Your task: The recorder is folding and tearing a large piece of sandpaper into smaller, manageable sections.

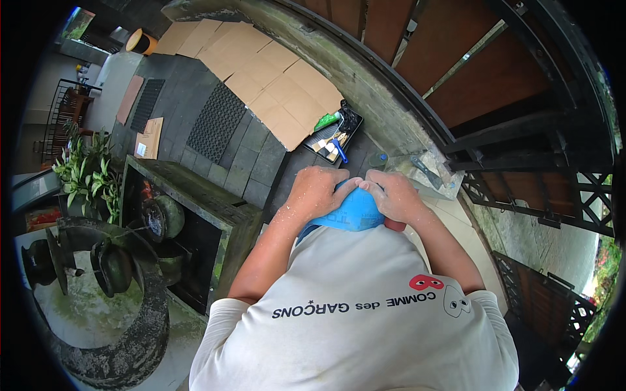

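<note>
A blue sheet [354, 210] bearing print, apparently sandpaper, bends between my hands in front of my shirt. My left hand [318, 190] grips its left upper edge with thumb and curled fingers. On the other side my right hand [393, 193] pinches the upper right edge, and the two thumbs nearly meet. Pale dust specks both hands and my left forearm. Part of a red object [395, 225] shows below my right wrist; the rest is hidden. Beyond my hands, a black paint tray [356, 128] holds several paintbrushes [330, 146], a blue-handled tool [339, 150] and a green package [326, 121].
Flattened cardboard [279, 88] covers the floor along a mossy wall [362, 78]. A scraper [425, 172] lies on a concrete ledge [447, 188], near a bottle [378, 159]. At left stand a stone-edged planter [195, 195] with pots and a round stone ring [142, 352]. Wooden gate panels [494, 73] rise right.
</note>
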Tool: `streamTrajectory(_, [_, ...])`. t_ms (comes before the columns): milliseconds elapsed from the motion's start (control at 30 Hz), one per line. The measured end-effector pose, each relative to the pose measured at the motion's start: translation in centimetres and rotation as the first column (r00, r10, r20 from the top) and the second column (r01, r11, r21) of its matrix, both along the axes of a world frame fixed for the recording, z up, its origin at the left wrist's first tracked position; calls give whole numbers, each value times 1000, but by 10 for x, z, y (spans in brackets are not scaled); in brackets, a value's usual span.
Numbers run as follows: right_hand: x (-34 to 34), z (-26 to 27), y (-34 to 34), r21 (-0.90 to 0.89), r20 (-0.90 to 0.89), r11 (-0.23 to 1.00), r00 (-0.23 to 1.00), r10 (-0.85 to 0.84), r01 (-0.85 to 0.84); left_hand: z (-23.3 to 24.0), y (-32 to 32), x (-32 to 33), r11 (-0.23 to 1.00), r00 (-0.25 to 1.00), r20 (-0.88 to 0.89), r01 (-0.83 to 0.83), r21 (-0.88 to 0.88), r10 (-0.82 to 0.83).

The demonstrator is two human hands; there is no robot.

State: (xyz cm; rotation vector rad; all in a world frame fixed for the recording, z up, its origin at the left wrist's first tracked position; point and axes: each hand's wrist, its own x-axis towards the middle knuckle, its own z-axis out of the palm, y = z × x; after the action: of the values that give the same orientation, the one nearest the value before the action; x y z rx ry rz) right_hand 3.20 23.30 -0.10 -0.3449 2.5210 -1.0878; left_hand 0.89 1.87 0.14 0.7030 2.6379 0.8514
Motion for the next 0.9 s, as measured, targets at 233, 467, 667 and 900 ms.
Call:
streamTrajectory(233, [25,-16,-35,-59,-189,986,968,-167,159,2,-29,-4,988,962,227,141,56,-150])
streamTrajectory(467, [39,-36,-49,-84,-195,951,931,-309,298,-16,-26,-18,911,879,270,412,-15,-393])
streamTrajectory(667, [30,-42,-56,38,-11,930,930,-367,367,-38,-28,-5,941,940,51,339,-2,-339])
streamTrajectory(900, [31,-59,-69,-49,-9,918,919,-395,394,-56,-37,5,961,951,-159,273,37,-264])
